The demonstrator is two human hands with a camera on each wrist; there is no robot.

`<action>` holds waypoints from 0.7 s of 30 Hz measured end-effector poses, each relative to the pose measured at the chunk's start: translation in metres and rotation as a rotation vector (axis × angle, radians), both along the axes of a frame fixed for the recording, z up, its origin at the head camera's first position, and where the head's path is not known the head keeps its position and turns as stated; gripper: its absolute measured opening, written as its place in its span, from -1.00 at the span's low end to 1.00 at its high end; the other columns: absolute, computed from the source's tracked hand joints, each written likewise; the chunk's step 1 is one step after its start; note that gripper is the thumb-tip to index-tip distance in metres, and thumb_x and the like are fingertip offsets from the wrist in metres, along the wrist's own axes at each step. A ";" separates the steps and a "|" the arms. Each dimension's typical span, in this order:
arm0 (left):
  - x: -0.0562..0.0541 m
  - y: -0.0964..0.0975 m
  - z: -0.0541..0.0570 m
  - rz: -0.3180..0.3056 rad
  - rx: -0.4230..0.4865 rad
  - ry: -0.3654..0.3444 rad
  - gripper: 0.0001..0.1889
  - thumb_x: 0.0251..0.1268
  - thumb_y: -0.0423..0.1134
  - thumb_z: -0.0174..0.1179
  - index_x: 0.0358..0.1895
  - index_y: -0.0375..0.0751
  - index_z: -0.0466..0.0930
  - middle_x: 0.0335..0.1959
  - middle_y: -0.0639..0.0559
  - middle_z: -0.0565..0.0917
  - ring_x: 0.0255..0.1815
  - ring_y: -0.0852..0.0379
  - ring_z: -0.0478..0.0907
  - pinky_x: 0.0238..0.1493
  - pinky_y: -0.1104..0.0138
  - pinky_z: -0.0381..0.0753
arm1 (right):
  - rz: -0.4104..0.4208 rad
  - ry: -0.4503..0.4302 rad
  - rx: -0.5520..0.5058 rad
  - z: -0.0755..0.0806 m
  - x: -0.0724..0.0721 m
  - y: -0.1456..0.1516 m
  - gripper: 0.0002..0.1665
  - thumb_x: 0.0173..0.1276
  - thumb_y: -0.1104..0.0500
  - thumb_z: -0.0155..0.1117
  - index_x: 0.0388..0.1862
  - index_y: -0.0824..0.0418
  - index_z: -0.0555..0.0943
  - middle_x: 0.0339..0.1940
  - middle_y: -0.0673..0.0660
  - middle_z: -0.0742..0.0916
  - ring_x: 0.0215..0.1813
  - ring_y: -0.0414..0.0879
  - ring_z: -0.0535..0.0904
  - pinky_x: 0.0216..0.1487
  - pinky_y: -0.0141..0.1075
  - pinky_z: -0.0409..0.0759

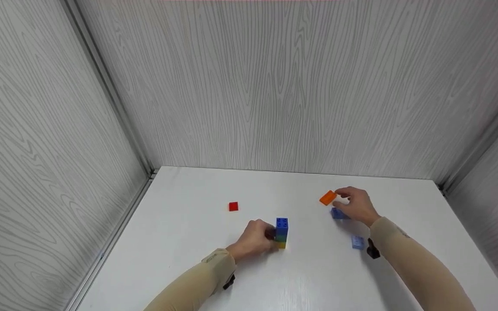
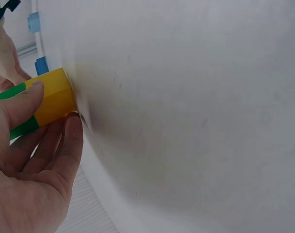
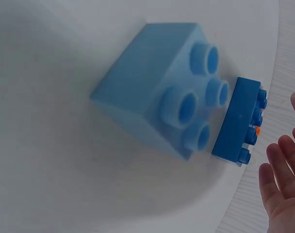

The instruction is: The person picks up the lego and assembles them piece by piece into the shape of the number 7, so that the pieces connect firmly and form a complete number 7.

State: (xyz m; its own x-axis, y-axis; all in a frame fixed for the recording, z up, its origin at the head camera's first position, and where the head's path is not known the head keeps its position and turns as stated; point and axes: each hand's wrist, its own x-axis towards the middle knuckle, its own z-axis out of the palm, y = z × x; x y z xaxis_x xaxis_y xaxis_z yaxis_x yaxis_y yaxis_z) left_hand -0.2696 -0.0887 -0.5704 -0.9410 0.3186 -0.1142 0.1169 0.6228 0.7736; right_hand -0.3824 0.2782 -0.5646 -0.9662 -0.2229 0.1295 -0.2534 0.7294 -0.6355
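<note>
Near the middle of the table, my left hand (image 1: 254,238) holds a short tower of toy building bricks (image 1: 282,224), blue on top, green below and yellow at the bottom. Up close in the left wrist view, the thumb lies along the side of the green and yellow bricks (image 2: 54,99), with the fingers curled underneath. My right hand (image 1: 358,205) has its thumb and fingers spread beside an orange brick (image 1: 327,198), fingertips right at its edge. Partly under that hand lies a long blue brick (image 1: 338,213). In the right wrist view the fingers (image 3: 283,167) look relaxed.
A light blue four-stud brick (image 1: 357,242) lies near the right wrist and looms large in the right wrist view. Left of the tower and farther back sits a small red brick (image 1: 233,206). Wood-grain panels (image 1: 266,86) wall in the white table (image 1: 180,190) at the back and sides.
</note>
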 end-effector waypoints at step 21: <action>0.001 -0.011 0.000 -0.007 0.162 0.045 -0.59 0.35 -0.15 0.63 0.23 -0.04 0.84 0.10 0.05 0.89 0.13 0.11 0.81 0.30 0.10 0.85 | -0.003 -0.139 0.078 -0.005 -0.027 -0.014 -0.40 0.58 0.34 0.28 0.57 0.31 0.60 0.63 0.44 0.61 0.72 0.49 0.40 0.75 0.42 0.29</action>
State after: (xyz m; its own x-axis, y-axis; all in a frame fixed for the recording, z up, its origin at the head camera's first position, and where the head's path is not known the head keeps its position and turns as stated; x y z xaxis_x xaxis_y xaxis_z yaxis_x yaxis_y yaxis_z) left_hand -0.2686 -0.0995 -0.5705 -0.9417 0.3359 -0.0189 0.1573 0.4893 0.8578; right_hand -0.4094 0.2645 -0.5695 -0.9743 -0.2242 -0.0230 -0.1649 0.7786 -0.6054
